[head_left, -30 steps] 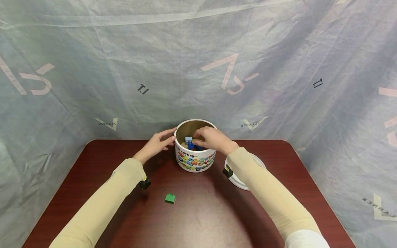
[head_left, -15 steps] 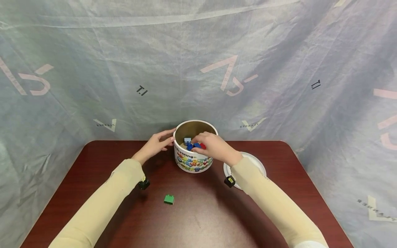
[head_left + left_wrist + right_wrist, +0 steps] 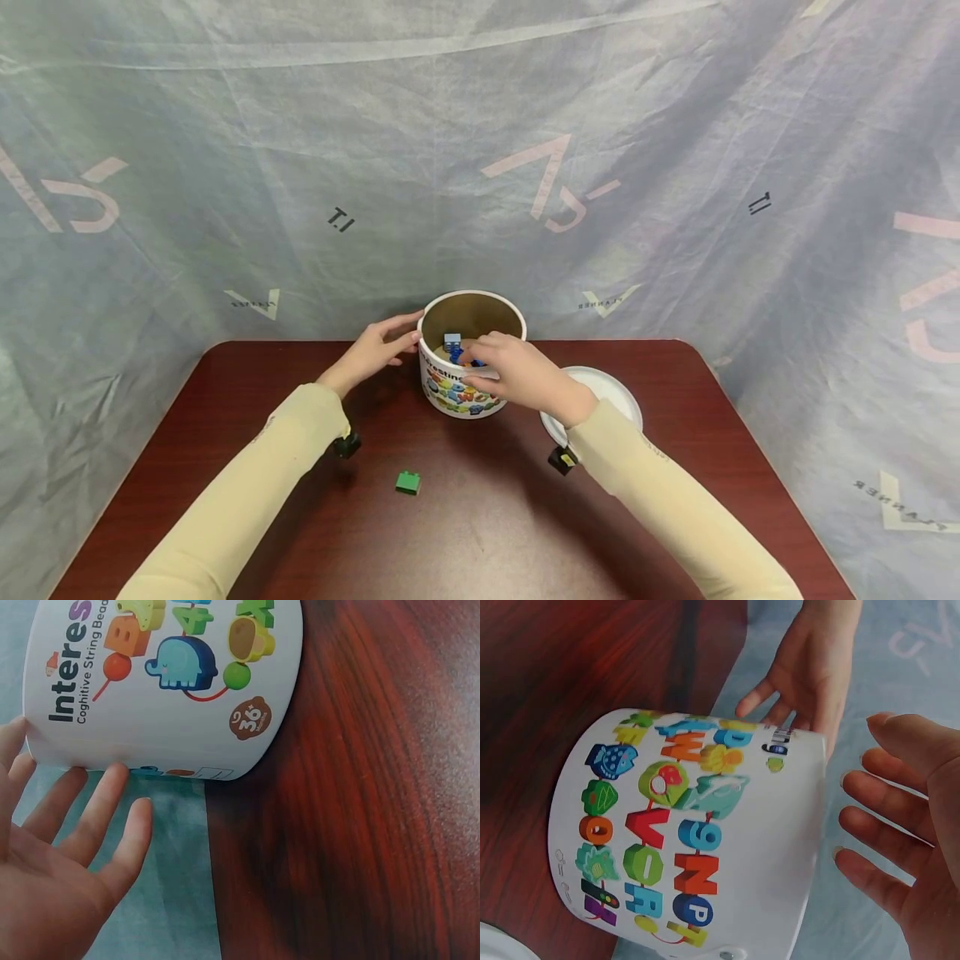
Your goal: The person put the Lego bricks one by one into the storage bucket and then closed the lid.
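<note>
A white tub (image 3: 448, 394) printed with colourful letters and animals stands at the back of the table. My left hand (image 3: 371, 354) touches its left side with fairly straight fingers; in the left wrist view the fingertips of this hand (image 3: 56, 892) meet the tub wall (image 3: 165, 739). Over the tub's front right rim hovers my right hand (image 3: 521, 371), its fingers loosely bent. The right wrist view shows nothing between the fingers of that hand (image 3: 937, 877). Inside the tub lie a light blue block (image 3: 452, 341) and darker blue pieces (image 3: 455, 356), partly hidden by the right hand.
A green toy block (image 3: 408, 482) sits on the dark red-brown table (image 3: 480, 542), nearer the front. To the tub's right lies a round white lid (image 3: 618, 400), partly under the right forearm. Grey printed cloth (image 3: 420, 167) hangs behind the table.
My right hand has drawn back from inside the tub, toward the front right, and now hangs over the rim. The left hand stays against the tub. The green block has not moved.
</note>
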`<action>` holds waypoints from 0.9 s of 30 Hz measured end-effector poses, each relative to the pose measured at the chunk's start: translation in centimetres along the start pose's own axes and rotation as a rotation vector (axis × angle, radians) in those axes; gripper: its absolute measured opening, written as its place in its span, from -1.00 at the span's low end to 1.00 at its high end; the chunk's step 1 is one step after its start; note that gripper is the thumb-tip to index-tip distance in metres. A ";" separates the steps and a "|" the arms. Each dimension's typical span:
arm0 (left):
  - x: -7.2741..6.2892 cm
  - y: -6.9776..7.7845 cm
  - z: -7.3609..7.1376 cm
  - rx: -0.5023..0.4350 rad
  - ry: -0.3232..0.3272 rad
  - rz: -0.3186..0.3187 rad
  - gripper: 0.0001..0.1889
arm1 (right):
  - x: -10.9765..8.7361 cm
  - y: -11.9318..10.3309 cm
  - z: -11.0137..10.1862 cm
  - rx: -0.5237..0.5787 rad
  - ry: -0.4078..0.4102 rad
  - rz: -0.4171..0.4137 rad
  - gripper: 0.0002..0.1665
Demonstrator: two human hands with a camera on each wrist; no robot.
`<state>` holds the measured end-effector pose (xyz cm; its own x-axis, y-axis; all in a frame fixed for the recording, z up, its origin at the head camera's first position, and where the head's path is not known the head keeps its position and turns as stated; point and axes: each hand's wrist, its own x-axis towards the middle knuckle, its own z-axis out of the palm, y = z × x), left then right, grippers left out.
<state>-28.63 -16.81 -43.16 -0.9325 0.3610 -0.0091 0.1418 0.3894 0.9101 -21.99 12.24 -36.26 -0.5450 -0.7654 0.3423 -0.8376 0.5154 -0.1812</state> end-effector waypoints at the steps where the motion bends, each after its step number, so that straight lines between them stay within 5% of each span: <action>1: 0.0 0.1 0.0 0.003 0.000 -0.001 -0.39 | -0.1 -0.2 0.0 0.001 0.000 -0.008 -0.75; 13: 0.0 0.1 0.1 0.006 0.018 0.012 -0.40 | -1.8 -1.9 2.3 -0.002 0.052 -0.182 -0.79; 27: -0.2 0.3 0.1 -0.005 0.019 0.011 -0.40 | -3.5 -3.7 7.4 -0.011 -0.044 -0.177 -0.72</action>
<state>-28.40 -16.69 -42.94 -0.9372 0.3486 0.0089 0.1505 0.3811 0.9122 -17.28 10.13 -43.62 -0.3901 -0.8607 0.3272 -0.9204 0.3747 -0.1118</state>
